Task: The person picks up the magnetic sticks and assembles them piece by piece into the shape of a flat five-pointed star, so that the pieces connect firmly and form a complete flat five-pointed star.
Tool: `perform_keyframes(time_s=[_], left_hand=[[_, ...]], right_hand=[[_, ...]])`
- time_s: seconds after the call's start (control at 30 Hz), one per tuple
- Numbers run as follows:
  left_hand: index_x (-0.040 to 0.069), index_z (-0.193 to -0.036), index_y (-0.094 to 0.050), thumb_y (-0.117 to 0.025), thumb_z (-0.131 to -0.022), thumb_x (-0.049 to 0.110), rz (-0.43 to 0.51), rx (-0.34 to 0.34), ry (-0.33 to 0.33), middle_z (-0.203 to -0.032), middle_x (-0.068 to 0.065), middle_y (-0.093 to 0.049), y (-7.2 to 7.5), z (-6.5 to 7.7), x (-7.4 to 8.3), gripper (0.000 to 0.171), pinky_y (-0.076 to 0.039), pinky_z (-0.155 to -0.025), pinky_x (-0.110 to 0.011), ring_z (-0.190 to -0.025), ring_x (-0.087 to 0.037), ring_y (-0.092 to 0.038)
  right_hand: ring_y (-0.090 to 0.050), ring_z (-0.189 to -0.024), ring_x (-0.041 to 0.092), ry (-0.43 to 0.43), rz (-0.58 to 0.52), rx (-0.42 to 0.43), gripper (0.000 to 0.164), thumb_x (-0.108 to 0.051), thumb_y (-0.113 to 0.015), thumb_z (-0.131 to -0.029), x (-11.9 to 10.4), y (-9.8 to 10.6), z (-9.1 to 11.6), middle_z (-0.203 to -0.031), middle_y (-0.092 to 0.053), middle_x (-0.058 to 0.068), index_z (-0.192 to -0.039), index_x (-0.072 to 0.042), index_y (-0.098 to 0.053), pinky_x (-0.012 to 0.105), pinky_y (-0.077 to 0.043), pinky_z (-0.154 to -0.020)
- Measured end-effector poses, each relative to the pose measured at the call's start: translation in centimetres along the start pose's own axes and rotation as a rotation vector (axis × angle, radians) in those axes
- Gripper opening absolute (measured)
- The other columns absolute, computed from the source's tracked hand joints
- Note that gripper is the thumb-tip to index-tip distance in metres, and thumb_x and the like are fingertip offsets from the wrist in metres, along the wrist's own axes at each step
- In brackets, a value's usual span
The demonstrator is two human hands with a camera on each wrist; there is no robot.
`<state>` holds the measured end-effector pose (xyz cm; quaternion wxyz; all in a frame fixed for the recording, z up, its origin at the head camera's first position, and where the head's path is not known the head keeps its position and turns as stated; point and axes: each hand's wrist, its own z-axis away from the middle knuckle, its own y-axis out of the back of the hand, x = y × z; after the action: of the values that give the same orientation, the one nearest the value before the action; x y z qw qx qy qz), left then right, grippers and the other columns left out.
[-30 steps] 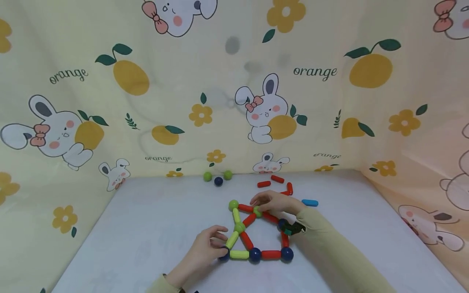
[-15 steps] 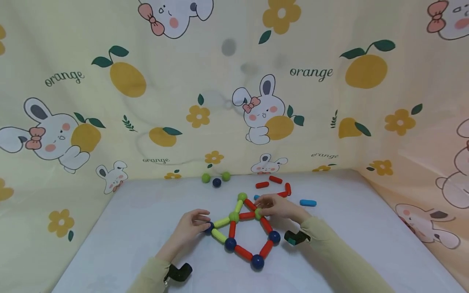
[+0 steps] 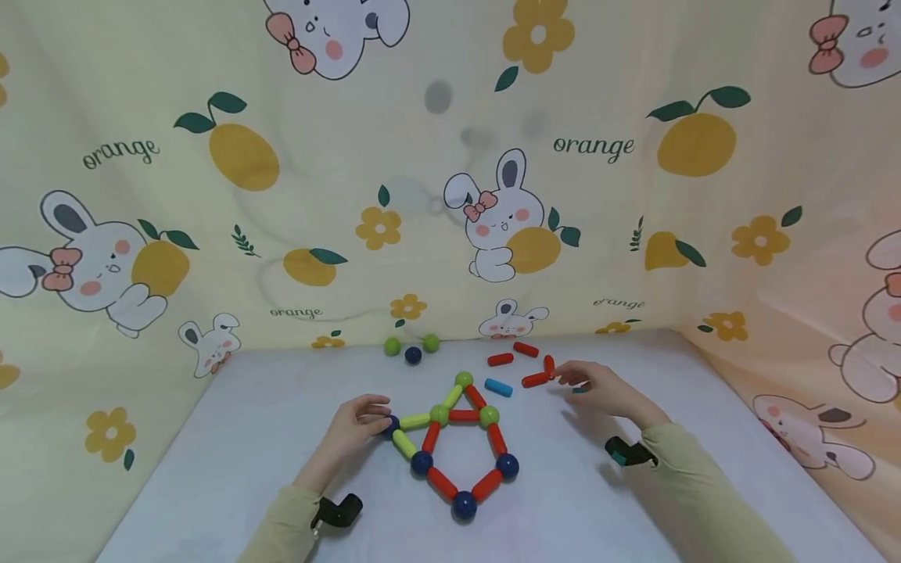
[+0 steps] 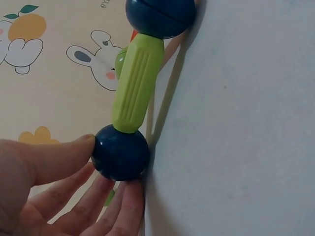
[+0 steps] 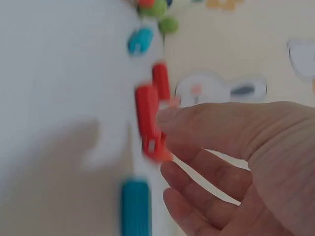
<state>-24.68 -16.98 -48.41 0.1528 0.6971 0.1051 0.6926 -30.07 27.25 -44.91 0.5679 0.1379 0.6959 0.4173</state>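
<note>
A flat figure of magnetic rods and balls lies on the table, with red rods point(image 3: 442, 485), yellow-green rods point(image 3: 415, 421), green balls point(image 3: 489, 415) and dark blue balls point(image 3: 464, 505). At its left corner my left hand point(image 3: 352, 428) pinches a dark blue ball point(image 4: 120, 155) between thumb and fingers; a yellow-green rod point(image 4: 139, 83) joins it to another ball. My right hand point(image 3: 604, 389) is beside the loose red rods point(image 3: 536, 380), fingers loosely bent. Its thumb and index finger come close to a red rod point(image 5: 146, 110); blur hides whether they touch.
Between figure and red rods lies a blue rod point(image 3: 498, 388); another blue rod point(image 5: 136, 209) is partly behind my right hand in the head view. Further red rods point(image 3: 500, 360), two green balls point(image 3: 431, 343) and a dark blue ball point(image 3: 413, 355) sit near the patterned backdrop point(image 3: 394, 156).
The figure has turned clockwise and shifted left, my left hand moving left with its corner ball. My right hand has let go of a green ball and moved right to the loose red rods.
</note>
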Motion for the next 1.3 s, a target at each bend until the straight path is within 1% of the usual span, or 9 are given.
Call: perform_keyframes(time_s=[0.13, 0.27, 0.33, 0.47, 0.6, 0.77, 1.0, 1.13, 1.3], left_hand=[[-0.001, -0.12, -0.06, -0.067, -0.087, 0.001, 0.001, 0.01, 0.03, -0.106, -0.011, -0.066, 0.2, -0.1, 0.0, 0.034, -0.054, -0.083, -0.036, -0.099, -0.028, -0.064], [0.0, -0.119, -0.061, -0.068, -0.087, 0.003, -0.028, 0.041, 0.039, -0.106, -0.011, -0.066, 0.4, -0.1, 0.0, 0.033, -0.054, -0.083, -0.037, -0.099, -0.028, -0.064], [0.0, -0.119, -0.061, -0.068, -0.087, 0.004, -0.036, 0.056, 0.044, -0.105, -0.011, -0.066, 0.5, -0.1, 0.0, 0.033, -0.054, -0.084, -0.037, -0.099, -0.028, -0.064], [-0.001, -0.118, -0.062, -0.068, -0.087, 0.006, -0.044, 0.078, 0.047, -0.104, -0.011, -0.067, 0.7, -0.3, -0.4, 0.032, -0.054, -0.084, -0.038, -0.098, -0.028, -0.064], [0.0, -0.117, -0.062, -0.07, -0.087, 0.008, -0.042, 0.087, 0.06, -0.105, -0.01, -0.067, 0.9, -0.4, -0.7, 0.032, -0.054, -0.085, -0.038, -0.098, -0.027, -0.064], [0.001, -0.117, -0.062, -0.069, -0.087, 0.006, -0.025, 0.09, 0.072, -0.104, -0.01, -0.067, 1.0, -0.4, -0.8, 0.032, -0.054, -0.084, -0.037, -0.098, -0.027, -0.064], [0.001, -0.116, -0.063, -0.068, -0.088, 0.005, -0.032, 0.096, 0.073, -0.105, -0.009, -0.066, 1.2, -0.2, -0.9, 0.029, -0.054, -0.084, -0.036, -0.097, -0.025, -0.064], [0.0, -0.114, -0.063, -0.067, -0.088, 0.005, -0.024, 0.096, 0.061, -0.104, -0.009, -0.066, 1.1, -0.2, -0.9, 0.027, -0.054, -0.083, -0.036, -0.096, -0.024, -0.064], [0.002, -0.115, -0.064, -0.066, -0.089, 0.007, -0.03, 0.104, 0.078, -0.105, -0.008, -0.066, 1.0, 0.0, -0.8, 0.026, -0.054, -0.084, -0.035, -0.097, -0.022, -0.063]], right_hand=[[-0.055, -0.107, 0.036, -0.037, 0.029, 0.013, 0.038, 0.002, -0.067, -0.085, 2.0, 1.0, 0.6, -0.116, -0.061, 0.017, -0.122, -0.001, -0.059, 0.052, -0.048, -0.091], [-0.055, -0.102, 0.031, -0.099, 0.052, 0.025, 0.035, 0.002, -0.068, -0.084, 3.5, 1.0, 0.8, -0.11, -0.062, 0.011, -0.117, -0.005, -0.062, 0.05, -0.048, -0.09], [-0.055, -0.098, 0.028, -0.112, 0.066, 0.031, 0.032, 0.002, -0.067, -0.084, 4.1, 0.8, 0.7, -0.106, -0.063, 0.007, -0.114, -0.007, -0.064, 0.048, -0.049, -0.089], [-0.055, -0.094, 0.025, -0.096, 0.067, 0.032, 0.026, 0.0, -0.067, -0.085, 4.4, 0.2, 0.4, -0.101, -0.062, 0.004, -0.11, -0.009, -0.065, 0.044, -0.05, -0.086], [-0.054, -0.094, 0.025, -0.076, 0.029, 0.023, 0.027, -0.001, -0.068, -0.085, 3.4, -0.4, -0.1, -0.1, -0.061, 0.004, -0.11, -0.01, -0.066, 0.043, -0.05, -0.085], [-0.055, -0.094, 0.024, -0.03, 0.017, -0.003, 0.029, -0.001, -0.07, -0.083, 1.3, -1.7, -1.0, -0.101, -0.062, 0.001, -0.11, -0.01, -0.067, 0.039, -0.052, -0.084], [-0.056, -0.093, 0.023, 0.095, -0.002, -0.08, 0.029, 0.001, -0.069, -0.084, -2.1, -4.0, -2.1, -0.102, -0.063, 0.0, -0.111, -0.007, -0.067, 0.037, -0.053, -0.081], [-0.056, -0.093, 0.021, 0.148, -0.013, -0.127, 0.026, -0.003, -0.07, -0.085, -3.2, -5.3, -2.7, -0.1, -0.063, -0.002, -0.111, -0.009, -0.067, 0.036, -0.052, -0.081], [-0.057, -0.092, 0.022, 0.164, -0.02, -0.168, 0.027, -0.002, -0.07, -0.085, -4.1, -6.5, -3.2, -0.1, -0.064, 0.001, -0.11, -0.011, -0.067, 0.034, -0.053, -0.08]])
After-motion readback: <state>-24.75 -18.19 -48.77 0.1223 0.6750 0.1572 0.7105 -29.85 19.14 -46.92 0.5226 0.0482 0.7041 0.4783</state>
